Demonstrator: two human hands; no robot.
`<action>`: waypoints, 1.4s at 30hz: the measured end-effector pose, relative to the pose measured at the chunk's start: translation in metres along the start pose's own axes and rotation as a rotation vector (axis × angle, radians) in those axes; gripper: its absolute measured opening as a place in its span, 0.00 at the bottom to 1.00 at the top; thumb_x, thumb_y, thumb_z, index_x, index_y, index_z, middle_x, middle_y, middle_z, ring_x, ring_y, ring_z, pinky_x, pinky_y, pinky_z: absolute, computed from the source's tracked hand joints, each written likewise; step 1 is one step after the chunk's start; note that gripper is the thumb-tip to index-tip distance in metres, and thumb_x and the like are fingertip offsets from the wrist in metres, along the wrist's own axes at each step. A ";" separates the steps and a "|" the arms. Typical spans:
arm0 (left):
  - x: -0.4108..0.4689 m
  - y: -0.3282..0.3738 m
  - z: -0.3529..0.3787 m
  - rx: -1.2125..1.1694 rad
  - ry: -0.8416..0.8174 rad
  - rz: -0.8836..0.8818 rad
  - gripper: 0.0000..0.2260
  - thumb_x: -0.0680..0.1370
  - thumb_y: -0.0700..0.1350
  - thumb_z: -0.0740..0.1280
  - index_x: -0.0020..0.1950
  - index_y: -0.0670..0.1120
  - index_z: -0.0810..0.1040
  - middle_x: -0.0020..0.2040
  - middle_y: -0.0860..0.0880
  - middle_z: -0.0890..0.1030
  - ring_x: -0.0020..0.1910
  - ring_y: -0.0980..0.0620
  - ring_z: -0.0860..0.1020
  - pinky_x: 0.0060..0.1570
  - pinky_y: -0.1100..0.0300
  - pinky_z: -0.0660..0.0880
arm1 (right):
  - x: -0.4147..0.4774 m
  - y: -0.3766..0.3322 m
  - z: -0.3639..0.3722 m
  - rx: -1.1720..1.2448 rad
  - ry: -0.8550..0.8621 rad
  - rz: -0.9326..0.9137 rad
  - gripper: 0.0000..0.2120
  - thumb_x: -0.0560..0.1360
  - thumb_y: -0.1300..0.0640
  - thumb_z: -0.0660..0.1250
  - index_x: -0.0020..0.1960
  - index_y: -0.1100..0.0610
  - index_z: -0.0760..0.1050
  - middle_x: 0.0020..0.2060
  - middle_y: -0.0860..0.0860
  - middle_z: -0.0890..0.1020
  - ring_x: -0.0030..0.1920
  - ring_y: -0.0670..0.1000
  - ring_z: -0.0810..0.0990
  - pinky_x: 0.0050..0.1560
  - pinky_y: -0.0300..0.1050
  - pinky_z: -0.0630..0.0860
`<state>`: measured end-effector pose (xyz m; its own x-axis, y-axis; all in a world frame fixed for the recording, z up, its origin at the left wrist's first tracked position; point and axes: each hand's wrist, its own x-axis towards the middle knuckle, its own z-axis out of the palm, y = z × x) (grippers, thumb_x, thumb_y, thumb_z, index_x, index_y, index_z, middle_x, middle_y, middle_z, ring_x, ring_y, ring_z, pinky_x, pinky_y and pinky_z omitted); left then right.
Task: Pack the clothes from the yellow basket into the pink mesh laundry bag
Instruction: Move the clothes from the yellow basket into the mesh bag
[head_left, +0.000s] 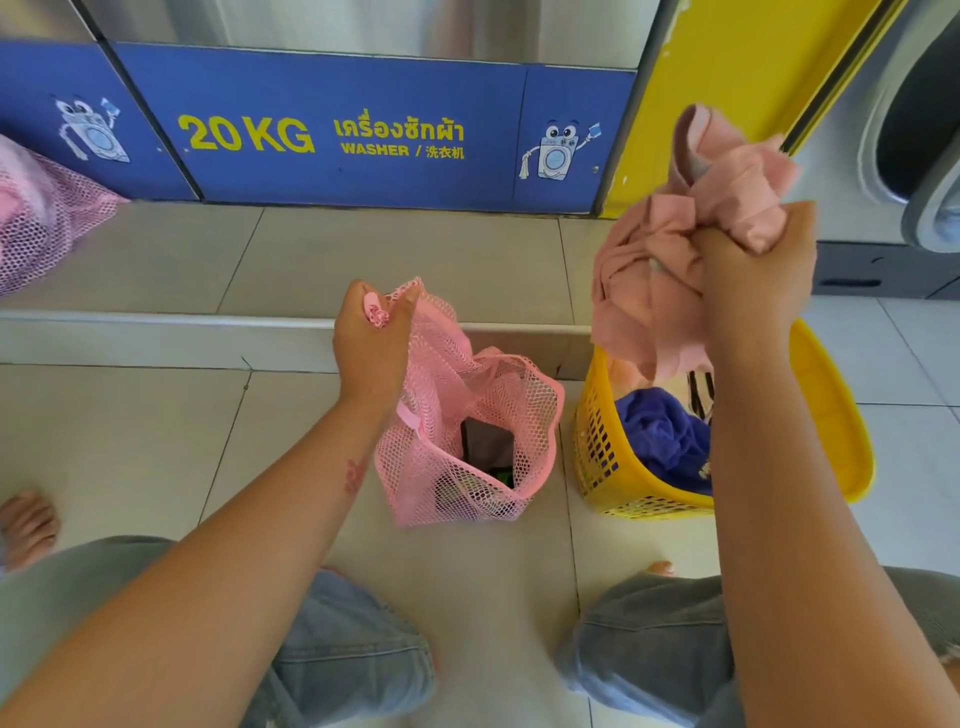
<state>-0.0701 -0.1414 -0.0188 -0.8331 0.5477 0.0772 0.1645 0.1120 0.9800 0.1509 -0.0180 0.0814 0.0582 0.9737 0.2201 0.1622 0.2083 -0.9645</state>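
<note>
Two hands share the job: the left hand (371, 345) pinches the pink mesh bag (470, 415) open left of the yellow basket (597, 441); the right hand (753, 265), above it, clutches a pink garment (670, 270).

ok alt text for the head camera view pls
The right hand lifts a bunched pink garment above a yellow basket of clothes, while the left hand holds open a pink mesh laundry bag on the tiled floor.
</note>
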 end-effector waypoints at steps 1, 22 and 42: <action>0.001 0.000 0.000 -0.005 0.018 0.000 0.19 0.77 0.49 0.70 0.35 0.50 0.61 0.31 0.53 0.64 0.26 0.60 0.61 0.27 0.69 0.62 | 0.002 -0.004 0.001 -0.011 -0.009 0.010 0.18 0.69 0.59 0.70 0.55 0.64 0.69 0.49 0.58 0.80 0.49 0.56 0.81 0.52 0.59 0.79; 0.021 -0.008 -0.008 -0.036 0.166 -0.134 0.19 0.78 0.45 0.67 0.34 0.50 0.60 0.30 0.54 0.64 0.23 0.61 0.61 0.25 0.69 0.61 | -0.070 0.055 0.044 -0.011 -0.393 0.520 0.26 0.58 0.52 0.73 0.56 0.53 0.77 0.50 0.54 0.84 0.53 0.59 0.82 0.56 0.59 0.79; 0.010 0.028 0.014 -0.190 -0.132 -0.111 0.18 0.78 0.45 0.67 0.35 0.52 0.59 0.26 0.58 0.65 0.26 0.59 0.65 0.29 0.63 0.65 | -0.040 0.031 0.059 0.181 -0.618 0.509 0.14 0.67 0.60 0.71 0.53 0.57 0.82 0.50 0.58 0.86 0.52 0.59 0.84 0.53 0.55 0.81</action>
<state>-0.0658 -0.1210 0.0071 -0.7623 0.6456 -0.0452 -0.0369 0.0263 0.9990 0.0954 -0.0454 0.0343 -0.4799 0.8170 -0.3197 0.0975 -0.3125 -0.9449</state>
